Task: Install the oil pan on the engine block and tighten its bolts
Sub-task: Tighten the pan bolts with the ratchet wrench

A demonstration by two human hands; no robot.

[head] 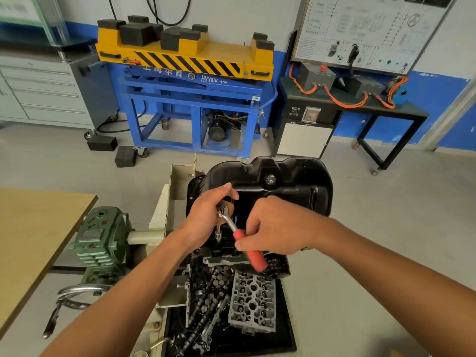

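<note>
The black oil pan [291, 181] lies bottom-up on the engine block, its drain plug [269, 179] facing up. A ratchet wrench [226, 217] with a red handle [251, 249] stands over the pan's near flange, its extension and socket [218, 235] pointing down at the flange. My left hand [208, 215] grips the ratchet head from above. My right hand [273, 228] holds the red handle, fingers curled round it. The bolt under the socket is hidden.
Below the block a black tray [286, 331] holds a cylinder head [253, 302], camshafts and loose parts. A green gearbox [100, 243] with a handwheel sits on the left, by a wooden tabletop [33, 233]. A blue and yellow lift stand [190, 94] is behind.
</note>
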